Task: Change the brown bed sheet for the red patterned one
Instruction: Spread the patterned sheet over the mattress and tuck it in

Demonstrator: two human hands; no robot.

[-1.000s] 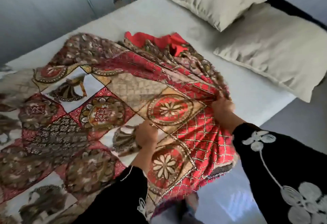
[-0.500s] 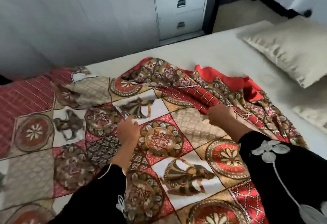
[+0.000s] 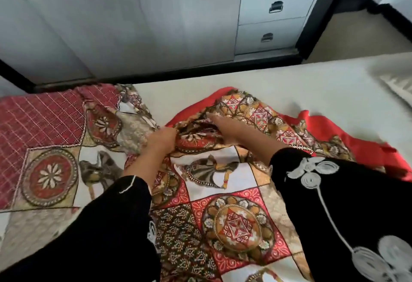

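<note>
The red patterned sheet (image 3: 223, 203) lies partly bunched over the near side of the bed (image 3: 289, 85). At the bed's middle, the left hand (image 3: 163, 138) has its grip curled on a fold. The right hand (image 3: 225, 126) lies on the cloth, and I cannot tell its grip.

So the patterned sheet (image 3: 231, 226) lies on the bed (image 3: 289, 85), running from 9 o'clock through the middle to 3. Left hand (image 3: 162, 139) and right hand (image 3: 225, 128) are on it mid-frame. Pillow (image 3: 399, 83) is at 2 on the bed, drawers (image 3: 272, 14) are behind at 1.
</note>
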